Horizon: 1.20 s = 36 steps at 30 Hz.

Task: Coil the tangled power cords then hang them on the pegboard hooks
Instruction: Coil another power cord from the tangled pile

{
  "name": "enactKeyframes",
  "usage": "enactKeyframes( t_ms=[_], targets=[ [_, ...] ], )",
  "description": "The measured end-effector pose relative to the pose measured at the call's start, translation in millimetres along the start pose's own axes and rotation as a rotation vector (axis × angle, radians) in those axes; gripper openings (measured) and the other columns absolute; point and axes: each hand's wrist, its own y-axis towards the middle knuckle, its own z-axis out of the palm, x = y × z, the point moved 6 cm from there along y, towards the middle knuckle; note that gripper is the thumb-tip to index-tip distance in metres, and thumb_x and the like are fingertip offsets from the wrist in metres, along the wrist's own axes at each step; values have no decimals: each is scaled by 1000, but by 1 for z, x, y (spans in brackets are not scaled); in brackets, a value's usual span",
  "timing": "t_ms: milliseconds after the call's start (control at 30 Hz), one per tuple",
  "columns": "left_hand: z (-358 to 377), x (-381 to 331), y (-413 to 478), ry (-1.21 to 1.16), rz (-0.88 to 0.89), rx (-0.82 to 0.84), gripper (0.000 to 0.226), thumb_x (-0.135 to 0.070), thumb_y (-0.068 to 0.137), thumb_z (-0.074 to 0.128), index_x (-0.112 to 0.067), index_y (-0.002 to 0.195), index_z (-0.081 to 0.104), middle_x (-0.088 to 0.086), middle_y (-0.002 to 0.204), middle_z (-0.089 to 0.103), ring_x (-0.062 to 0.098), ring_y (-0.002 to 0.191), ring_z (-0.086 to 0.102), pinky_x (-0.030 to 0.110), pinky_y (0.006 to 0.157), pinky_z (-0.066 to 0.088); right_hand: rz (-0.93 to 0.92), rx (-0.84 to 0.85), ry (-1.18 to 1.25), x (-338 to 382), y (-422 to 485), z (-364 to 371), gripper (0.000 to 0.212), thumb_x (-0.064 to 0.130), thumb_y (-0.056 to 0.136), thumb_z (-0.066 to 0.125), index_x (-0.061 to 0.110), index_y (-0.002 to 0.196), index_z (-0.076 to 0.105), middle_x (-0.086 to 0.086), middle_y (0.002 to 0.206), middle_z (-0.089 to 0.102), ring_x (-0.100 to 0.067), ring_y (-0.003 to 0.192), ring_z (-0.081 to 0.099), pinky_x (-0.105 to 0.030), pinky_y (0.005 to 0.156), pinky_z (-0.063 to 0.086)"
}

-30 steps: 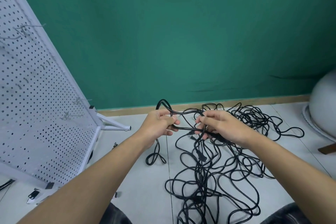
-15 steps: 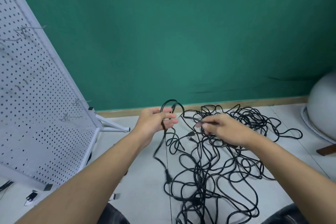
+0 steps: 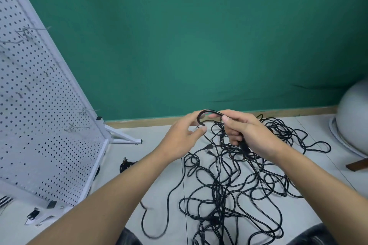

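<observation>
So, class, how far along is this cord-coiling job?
Done: nothing visible, the pegboard hooks hang bare. In hand: left hand and right hand hold one black cord bent in a loop. Left: the tangled pile on the floor needs coiling and hanging.

The power cords (image 3: 199, 117) wear a smooth black plastic sheath with a faint gloss. The pegboard (image 3: 39, 125) is matt white painted metal, its hooks (image 3: 87, 110) bare wire. The floor (image 3: 129, 151) tiles are pale and smooth. The green wall (image 3: 199, 45) looks like matt, creased cloth.
</observation>
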Motion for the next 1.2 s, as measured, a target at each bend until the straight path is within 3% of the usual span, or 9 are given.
enactKeyframes(
  t_ms=[133,267,400,533,633,767,867,1033,1200],
  targets=[
    [-5,-4,1,-203,-88,-80,13,-14,103,60,-14,109,72,4,96,78,14,82,76,27,80,58,11,-150,87,-4,3,-13,28,11,106,48,8,113,75,-1,66,32,-14,57,26,-26,53,29],
    [-20,-6,3,-45,-56,-126,12,-26,101,65,-22,95,74,-9,86,77,7,87,70,20,81,51,-11,-274,46,-5,3,-26,21,14,106,54,5,110,73,0,66,32,-13,55,27,-24,52,29],
    [-9,12,-2,-59,-176,77,11,-11,99,66,-21,98,72,-3,97,76,8,89,74,19,85,50,-11,-238,122,-4,3,-25,22,14,105,54,5,108,74,3,65,27,-11,54,25,-23,52,27],
    [-25,9,0,-304,-200,-128,17,-2,98,65,-17,97,74,9,97,75,15,86,75,32,84,62,-28,-233,-62,-6,3,-25,23,20,109,49,8,107,69,1,68,32,-11,56,27,-28,55,25],
    [-32,-2,1,-482,-210,-267,18,0,97,66,-13,101,77,8,93,74,17,80,72,34,81,64,-53,-234,-349,-5,2,-19,23,32,110,45,29,110,68,5,75,53,-8,57,40,-27,58,33],
    [-28,-17,0,-652,-221,-327,15,-2,96,68,-13,101,77,4,98,77,20,86,76,37,77,64,12,-103,-542,-12,4,12,28,54,103,49,35,124,50,14,107,64,-14,83,66,-31,82,49],
    [-33,-17,-1,-752,-225,-377,17,0,96,67,-14,99,76,0,101,78,15,89,75,34,74,64,-15,-66,-547,-15,6,26,34,53,99,57,27,122,52,18,106,62,-13,63,56,-30,73,46],
    [-31,-9,0,-799,-265,-355,13,2,100,61,-5,104,72,10,115,74,21,104,75,33,74,63,-93,-22,-476,-14,6,40,22,45,102,59,33,119,58,11,96,70,-29,77,66,-41,80,53],
    [-25,-16,-2,-713,-207,-188,30,7,104,48,-9,125,63,15,112,75,22,102,76,29,77,61,-80,-37,-578,-17,10,47,17,38,107,51,27,96,58,7,77,72,-15,76,66,-42,79,55]
  ],
)
